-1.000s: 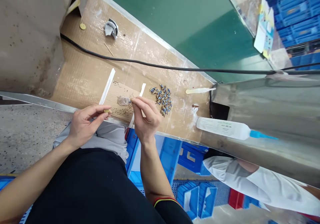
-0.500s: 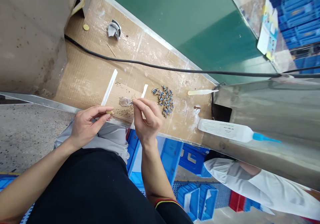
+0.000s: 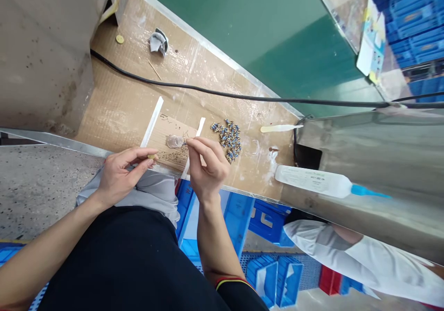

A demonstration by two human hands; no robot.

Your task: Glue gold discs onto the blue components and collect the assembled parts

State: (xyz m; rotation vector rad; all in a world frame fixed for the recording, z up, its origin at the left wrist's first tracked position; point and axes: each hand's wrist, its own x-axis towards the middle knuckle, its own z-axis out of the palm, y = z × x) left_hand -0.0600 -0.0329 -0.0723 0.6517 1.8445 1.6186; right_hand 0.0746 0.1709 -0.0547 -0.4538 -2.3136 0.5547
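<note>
Left of the parts pile point(image 3: 229, 137), the left hand point(image 3: 116, 177) pinches a yellowish piece point(image 3: 151, 156); fingertips cover most of it. Just left of the pile, the right hand point(image 3: 204, 163) pinches a thin item point(image 3: 185, 143) too small to identify. The pile's single parts cannot be resolved. Right of the pile, the white tube point(image 3: 312, 179) label is illegible; a white sleeve point(image 3: 364, 255) runs off the frame edge.

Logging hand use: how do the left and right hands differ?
The left hand pinches a small yellow piece at the table edge; the right hand holds a tiny dark part to a clear blob. The left hand is beside the long white strip, the right hand overlaps the short white strip. Both are bare, pinching.
</note>
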